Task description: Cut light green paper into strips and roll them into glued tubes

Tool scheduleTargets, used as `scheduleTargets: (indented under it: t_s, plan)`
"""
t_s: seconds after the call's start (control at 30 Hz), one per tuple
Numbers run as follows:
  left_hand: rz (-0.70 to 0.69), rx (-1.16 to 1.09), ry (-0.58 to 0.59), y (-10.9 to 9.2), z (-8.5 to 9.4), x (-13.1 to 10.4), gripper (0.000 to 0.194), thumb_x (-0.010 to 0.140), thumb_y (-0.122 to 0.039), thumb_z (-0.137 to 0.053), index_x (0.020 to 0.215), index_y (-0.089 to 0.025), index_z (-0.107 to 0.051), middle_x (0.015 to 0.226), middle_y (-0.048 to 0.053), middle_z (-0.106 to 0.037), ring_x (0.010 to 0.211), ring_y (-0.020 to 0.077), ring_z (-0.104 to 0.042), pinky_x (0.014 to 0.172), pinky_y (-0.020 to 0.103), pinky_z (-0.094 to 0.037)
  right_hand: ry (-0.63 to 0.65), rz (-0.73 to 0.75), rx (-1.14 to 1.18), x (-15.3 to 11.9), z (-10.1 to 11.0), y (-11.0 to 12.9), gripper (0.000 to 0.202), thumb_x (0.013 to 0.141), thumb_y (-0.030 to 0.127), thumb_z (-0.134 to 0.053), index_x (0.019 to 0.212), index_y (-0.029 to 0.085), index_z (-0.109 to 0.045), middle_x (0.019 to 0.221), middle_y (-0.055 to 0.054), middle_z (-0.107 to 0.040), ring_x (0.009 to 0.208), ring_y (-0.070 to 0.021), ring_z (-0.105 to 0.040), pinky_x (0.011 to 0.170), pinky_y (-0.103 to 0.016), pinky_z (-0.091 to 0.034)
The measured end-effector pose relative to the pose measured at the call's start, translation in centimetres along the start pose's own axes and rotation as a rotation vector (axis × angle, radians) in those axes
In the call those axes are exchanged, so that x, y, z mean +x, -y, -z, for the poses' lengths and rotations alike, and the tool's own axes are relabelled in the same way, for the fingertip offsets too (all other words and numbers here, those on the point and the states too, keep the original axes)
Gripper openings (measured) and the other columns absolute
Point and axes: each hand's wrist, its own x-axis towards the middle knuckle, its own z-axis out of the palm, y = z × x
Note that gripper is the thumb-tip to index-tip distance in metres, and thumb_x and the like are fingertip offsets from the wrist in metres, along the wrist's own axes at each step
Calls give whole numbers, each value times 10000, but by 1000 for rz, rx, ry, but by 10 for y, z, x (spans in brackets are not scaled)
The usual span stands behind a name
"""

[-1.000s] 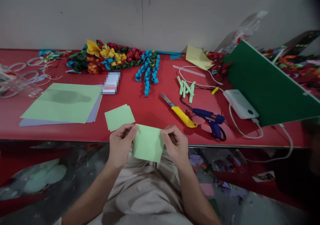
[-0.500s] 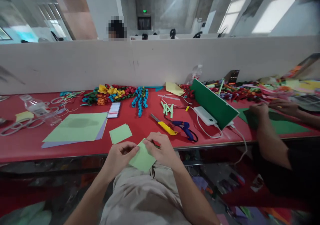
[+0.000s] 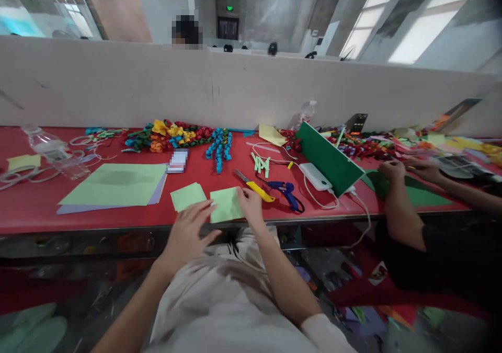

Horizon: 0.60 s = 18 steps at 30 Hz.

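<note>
A light green paper square (image 3: 226, 205) is at the front edge of the red table. My right hand (image 3: 251, 205) pinches its right side between thumb and fingers. Beside its left edge, my left hand (image 3: 193, 231) has its fingers spread and the thumb apart; whether a fingertip touches the paper I cannot tell. Just left of it lies a second piece of light green paper (image 3: 187, 196). A utility knife with a yellow handle (image 3: 259, 191) and a blue glue gun (image 3: 285, 190) lie right behind my right hand.
Large green sheets (image 3: 113, 183) lie over a purple one at left. Folded green strips (image 3: 261, 164), a phone (image 3: 178, 161) and colourful paper garlands (image 3: 176, 136) lie farther back. A green board (image 3: 329, 157) leans by a white power bank (image 3: 316, 177). Another person's hands (image 3: 392, 169) work at right.
The paper square has moved from above my lap up to the table edge, now lying flatter. My left hand has let go of it and spread its fingers. The view has shifted slightly.
</note>
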Motion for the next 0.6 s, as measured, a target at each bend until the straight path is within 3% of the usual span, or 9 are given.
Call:
scheduleTargets:
  t_s: [0.03, 0.1, 0.17, 0.23, 0.3, 0.37, 0.5, 0.6]
  plan:
    - [-105, 76, 72, -1, -13, 4, 581, 915, -434, -671, 1449, -238, -554, 1507, 134, -545, 1405, 309, -503, 1156, 481, -420, 21, 1, -56, 4, -3, 2, 530, 986, 536, -445, 604, 191, -574, 547, -12, -554, 542, -145, -493, 549, -254, -362]
    - [-229, 177, 103, 3, -39, 9, 427, 990, -271, -557, 1413, -222, -584, 1491, 113, -567, 1414, 267, -506, 1180, 472, -404, 26, 0, -159, 6, -1, 5, 500, 998, 476, -471, 616, 181, -602, 557, -41, -582, 565, -160, -540, 569, -261, -363]
    - [-301, 156, 62, 15, -56, 8, 327, 1013, -168, -479, 1262, -223, -685, 1349, 69, -686, 1329, 222, -595, 1142, 419, -463, -12, 31, -283, 4, 11, 4, 408, 1026, 402, -447, 794, 164, -683, 753, -101, -684, 730, -193, -632, 657, -267, -401]
    - [-276, 60, -27, 27, -62, 3, 307, 1021, -160, -465, 1196, -213, -713, 1263, 56, -733, 1229, 200, -668, 1071, 367, -528, -40, 107, -514, 4, 27, -2, 296, 1037, 337, -445, 1061, 172, -689, 1035, -142, -708, 958, -225, -657, 756, -280, -435]
    - [-184, -77, -131, 34, -59, -1, 259, 1018, -214, -507, 1143, -208, -733, 1166, 50, -770, 1085, 188, -734, 976, 321, -580, -21, 143, -752, 5, 38, -9, 267, 1016, 290, -500, 1217, 170, -630, 1136, -156, -683, 1029, -244, -651, 765, -296, -461]
    - [-45, -219, -207, 35, -52, -2, 207, 988, -285, -581, 1058, -215, -762, 1051, 35, -797, 949, 181, -765, 896, 293, -603, 12, 130, -845, 7, 40, -16, 264, 987, 250, -555, 1227, 157, -613, 1089, -152, -685, 959, -244, -667, 713, -302, -475]
    - [334, -406, -248, 33, -46, 6, 224, 865, -429, -709, 848, -224, -797, 849, 10, -802, 786, 198, -759, 740, 271, -602, 39, 166, -799, -2, 42, -21, 273, 989, 250, -556, 1244, 171, -613, 1123, -146, -679, 994, -253, -664, 733, -317, -497]
    - [485, -418, -265, 38, -48, 13, 316, 836, -494, -697, 798, -192, -782, 696, 11, -758, 636, 185, -701, 558, 245, -533, -18, 307, -580, -21, 64, -24, 307, 1020, 251, -488, 1297, 194, -605, 1201, -132, -672, 1079, -257, -630, 876, -362, -502]
